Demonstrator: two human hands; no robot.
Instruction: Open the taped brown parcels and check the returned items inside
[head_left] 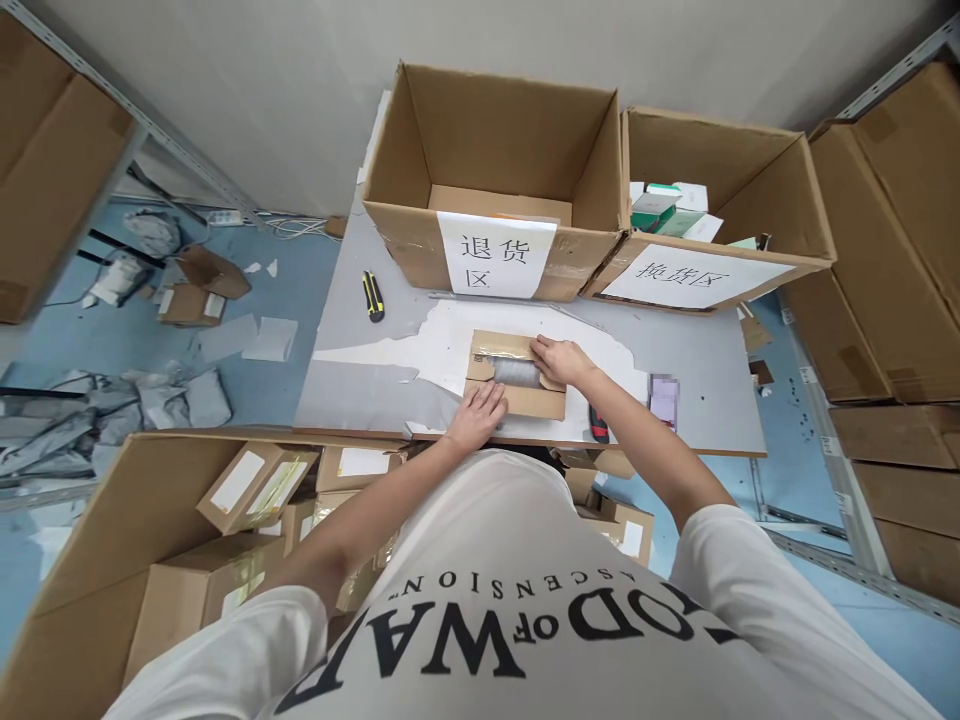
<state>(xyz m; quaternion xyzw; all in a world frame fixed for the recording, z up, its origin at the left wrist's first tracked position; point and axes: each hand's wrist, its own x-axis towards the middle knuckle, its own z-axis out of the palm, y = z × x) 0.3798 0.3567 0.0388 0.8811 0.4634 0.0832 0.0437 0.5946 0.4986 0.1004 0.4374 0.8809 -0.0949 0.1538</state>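
Note:
A small cardboard box (536, 402) lies on the table with its top flaps folded outward. Something greyish and shiny, perhaps plastic wrap, shows inside, but I cannot make it out. My left hand (478, 413) grips the box at its near left corner, fingers over the edge. At the far right side, my right hand (564, 362) holds the box by the flap, fingers bent. A red and black utility knife (598, 425) lies just right of the box, below my right forearm. Another knife, yellow and black (373, 297), rests farther left.
Two large cartons with handwritten paper signs stand at the back: the left carton (405, 240) and the right carton (817, 215), which holds green-white boxes (667, 210). A purple, blurred item (663, 402) lies at right. A big carton (82, 570) of parcels stands nearest me, left.

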